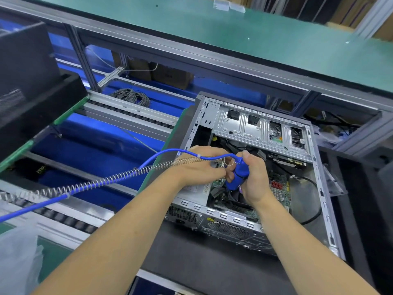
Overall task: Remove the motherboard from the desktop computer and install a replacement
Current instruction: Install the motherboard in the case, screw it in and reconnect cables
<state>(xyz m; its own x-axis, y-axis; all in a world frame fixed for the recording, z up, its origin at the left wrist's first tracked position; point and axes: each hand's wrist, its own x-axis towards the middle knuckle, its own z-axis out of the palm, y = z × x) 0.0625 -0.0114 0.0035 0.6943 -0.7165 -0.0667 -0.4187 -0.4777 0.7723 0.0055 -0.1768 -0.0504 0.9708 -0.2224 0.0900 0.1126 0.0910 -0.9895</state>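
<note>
open desktop computer [265, 128] on desk [191, 262] — right hand [254, 177] grips blue screwdriver [238, 177] above motherboard [280, 186]; left hand [202, 167] pinches near its tip.

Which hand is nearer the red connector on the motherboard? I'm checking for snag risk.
Right. The right hand grips the blue electric screwdriver just beside the red connector; the left hand is beyond the screwdriver, farther away.

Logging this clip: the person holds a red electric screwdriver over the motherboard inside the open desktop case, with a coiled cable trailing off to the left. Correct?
Not quite: the head view shows the electric screwdriver is blue, not red. The rest stands: it is over the motherboard in the open case, coiled cable trailing left.
</note>
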